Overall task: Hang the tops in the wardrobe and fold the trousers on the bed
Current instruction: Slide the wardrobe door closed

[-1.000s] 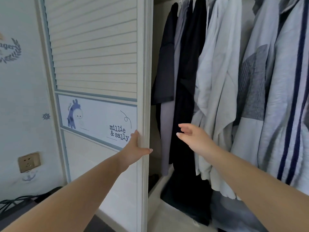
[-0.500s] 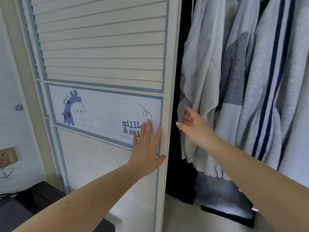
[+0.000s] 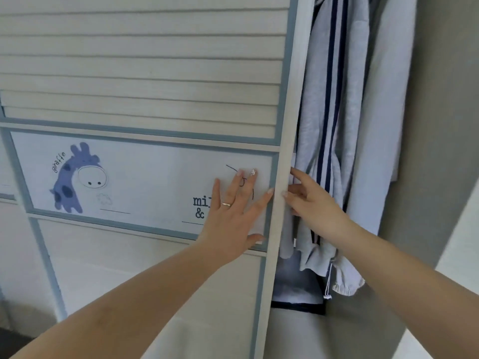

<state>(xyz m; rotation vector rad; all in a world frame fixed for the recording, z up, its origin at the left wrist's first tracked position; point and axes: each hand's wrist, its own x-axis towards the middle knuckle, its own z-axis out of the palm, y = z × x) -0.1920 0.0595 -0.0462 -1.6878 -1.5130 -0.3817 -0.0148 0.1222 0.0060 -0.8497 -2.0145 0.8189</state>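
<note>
The pale sliding wardrobe door (image 3: 145,73) looks like matt laminated wood with a faint grain, its upper part moulded into horizontal slats and its edges trimmed in smooth dull blue strips. The light blue printed panel with a purple giraffe (image 3: 124,177) across its middle has a flat, smooth, slightly satin finish. The light grey hanging top with navy stripes (image 3: 326,104) is soft matt knitted cloth, loosely creased, with a gathered cuff and a thin white cord at its lower end. The plain pale grey garment beside it (image 3: 373,125) is similar matt cloth. A thin gold ring (image 3: 226,204) of shiny metal glints on the left hand (image 3: 233,216).
</note>
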